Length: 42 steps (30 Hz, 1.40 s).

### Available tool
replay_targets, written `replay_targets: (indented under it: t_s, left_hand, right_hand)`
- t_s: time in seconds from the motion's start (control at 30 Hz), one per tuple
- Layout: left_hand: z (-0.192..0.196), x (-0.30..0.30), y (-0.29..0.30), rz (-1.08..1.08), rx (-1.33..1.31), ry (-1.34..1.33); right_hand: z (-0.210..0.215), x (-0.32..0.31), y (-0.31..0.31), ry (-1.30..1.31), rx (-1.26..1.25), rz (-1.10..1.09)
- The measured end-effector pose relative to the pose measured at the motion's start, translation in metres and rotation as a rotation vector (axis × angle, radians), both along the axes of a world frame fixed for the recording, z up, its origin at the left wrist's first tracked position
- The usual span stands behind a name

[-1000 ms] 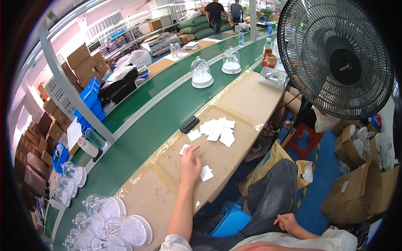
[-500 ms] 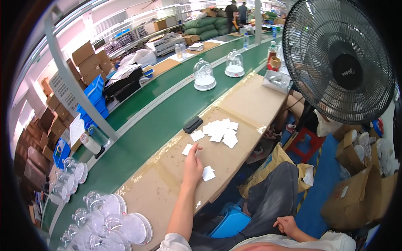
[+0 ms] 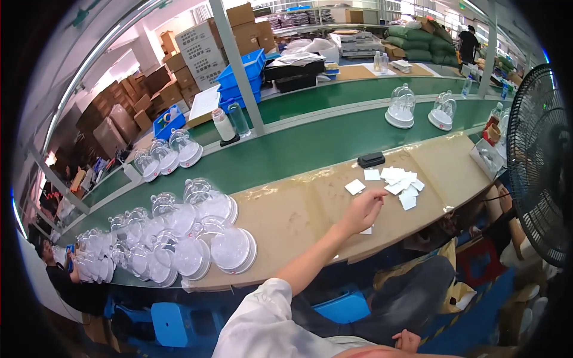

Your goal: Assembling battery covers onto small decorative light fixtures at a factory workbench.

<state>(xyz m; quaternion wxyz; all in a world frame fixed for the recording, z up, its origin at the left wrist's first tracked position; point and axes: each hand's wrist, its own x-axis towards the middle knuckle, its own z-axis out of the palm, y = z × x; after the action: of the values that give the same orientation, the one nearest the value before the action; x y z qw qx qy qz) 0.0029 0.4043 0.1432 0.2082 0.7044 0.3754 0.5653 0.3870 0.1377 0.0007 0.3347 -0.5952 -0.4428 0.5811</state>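
My left hand (image 3: 365,211) is stretched over the cardboard-covered table (image 3: 286,215), just in front of a loose pile of white square cards (image 3: 401,179). Its fingers are partly extended and loosely bent, with nothing visible in them. One single card (image 3: 354,187) lies beyond the hand, and another card (image 3: 366,231) peeks out from beneath the wrist. A small black case (image 3: 371,160) sits behind the pile. Down by my lap, my right hand (image 3: 407,341) is curled closed, with nothing seen in it.
Several clear domes on white bases (image 3: 234,247) crowd the table's left end. More domes (image 3: 401,107) stand on the green conveyor (image 3: 298,143). A large black fan (image 3: 540,161) rises at right. Blue stools (image 3: 170,322) are below the table; a person (image 3: 62,274) is at far left.
The view has swung left, bringing more domes and a person into sight and shifting the fan toward the right edge. My left hand stays near the cards, its fingers bent more; my right stays low.
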Motion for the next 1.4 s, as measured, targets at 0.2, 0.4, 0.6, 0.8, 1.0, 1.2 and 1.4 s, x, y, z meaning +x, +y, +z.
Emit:
replay_targets:
  t_s: [0.2, 0.4, 0.6, 0.8, 1.0, 1.2, 1.4]
  left_hand:
    - [-0.001, 0.041, -0.077, -0.023, -0.194, -0.226]
    - [-0.045, 0.082, -0.172, -0.175, -0.53, -0.558]
    - [-0.081, 0.089, -0.239, -0.124, -0.642, -0.643]
    - [-0.038, 0.113, -0.222, -0.304, -0.458, -0.756]
    - [0.012, 0.138, -0.21, -0.361, -0.365, -0.218]
    - [-0.004, 0.152, -0.203, -0.394, -0.369, -0.202]
    - [0.0, 0.148, -0.174, -0.398, -0.476, -0.077]
  right_hand:
    - [0.007, -0.013, -0.002, 0.062, 0.054, -0.025]
    - [0.057, -0.039, -0.003, 0.059, -0.053, -0.062]
    - [0.088, -0.054, -0.008, 0.163, -0.145, 0.058]
    - [0.127, -0.094, -0.008, 0.283, -0.018, 0.41]
    - [0.12, -0.091, 0.017, 0.405, 0.15, 0.198]
    - [0.089, -0.088, 0.021, 0.847, -0.102, 0.118]
    - [0.086, -0.121, 0.057, 1.229, -0.245, -0.199]
